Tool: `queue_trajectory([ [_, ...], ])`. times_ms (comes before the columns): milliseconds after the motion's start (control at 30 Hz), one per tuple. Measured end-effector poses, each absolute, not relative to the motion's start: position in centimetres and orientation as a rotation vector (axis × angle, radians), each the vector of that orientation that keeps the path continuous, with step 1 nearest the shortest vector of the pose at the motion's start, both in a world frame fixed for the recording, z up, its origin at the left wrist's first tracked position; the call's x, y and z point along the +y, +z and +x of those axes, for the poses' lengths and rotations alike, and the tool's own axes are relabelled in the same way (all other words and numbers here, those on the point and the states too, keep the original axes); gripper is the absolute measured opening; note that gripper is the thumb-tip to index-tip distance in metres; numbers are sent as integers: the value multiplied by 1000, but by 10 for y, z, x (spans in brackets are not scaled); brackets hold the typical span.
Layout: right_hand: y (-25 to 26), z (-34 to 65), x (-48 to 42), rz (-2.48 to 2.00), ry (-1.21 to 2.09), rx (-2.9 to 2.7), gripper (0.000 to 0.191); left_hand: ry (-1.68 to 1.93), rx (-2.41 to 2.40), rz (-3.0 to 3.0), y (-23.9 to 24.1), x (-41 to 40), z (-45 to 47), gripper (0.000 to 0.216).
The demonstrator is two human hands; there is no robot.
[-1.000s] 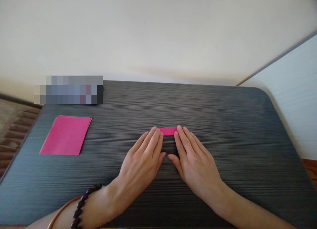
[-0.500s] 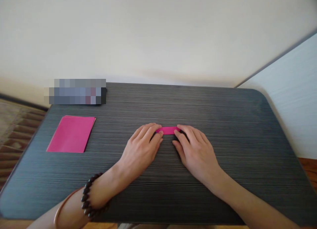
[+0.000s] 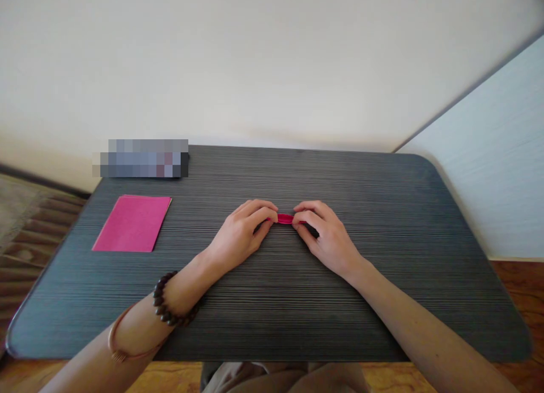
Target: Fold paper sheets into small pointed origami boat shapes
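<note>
A narrow folded strip of pink paper [image 3: 285, 218] spans the gap between my two hands, just over or on the dark table. My left hand [image 3: 247, 229] pinches its left end between thumb and fingers. At the right end, my right hand [image 3: 325, 231] grips it the same way. Both ends of the strip are covered by fingertips. On its visible middle, the strip shows a crease or opening running lengthwise. Dark beads and a thin copper-coloured bangle circle my left wrist.
A stack of square pink paper sheets [image 3: 132, 223] lies on the table's left side. Behind it, at the back left, sits a blurred-out object [image 3: 142, 159]. The dark grained table [image 3: 263, 314] meets a pale wall [image 3: 272, 64] at the back.
The strip was flat and wider between my hands; now it looks narrower and turned, showing its lengthwise crease. My fingers have moved from pressing on it to pinching its ends. The view shifted slightly.
</note>
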State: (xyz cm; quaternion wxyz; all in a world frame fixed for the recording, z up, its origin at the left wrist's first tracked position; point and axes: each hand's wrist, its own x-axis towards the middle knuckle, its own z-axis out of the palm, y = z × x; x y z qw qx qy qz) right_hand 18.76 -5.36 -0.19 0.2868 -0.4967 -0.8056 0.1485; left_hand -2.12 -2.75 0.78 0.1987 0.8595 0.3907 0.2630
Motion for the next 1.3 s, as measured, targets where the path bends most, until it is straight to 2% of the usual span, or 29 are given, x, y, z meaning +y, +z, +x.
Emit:
queue_trajectory([
  [333, 3, 182, -55, -1285, 393, -2092, 16, 809, 1136, 2351, 7, -27, -17, 17],
  [567, 3, 177, -55, -1404, 323, -2107, 16, 709, 1178, 2385, 10, -29, -11, 25],
  [700, 3, 174, -55, -1500, 265, -2170, 19, 656, 1261, 2473, 11, -32, -4, 22],
  [967, 25, 164, -51, -1701, 14, -2396, 15, 298, 1529, 2516, 27, -31, 7, 13],
  [1133, 33, 160, -42, -1789, 113, -2431, 17, 2, 1546, 2485, 44, -20, 11, 16],
  [1300, 29, 162, -43, -1779, 210, -2364, 20, 35, 1534, 2433, 41, -18, 9, 13],
])
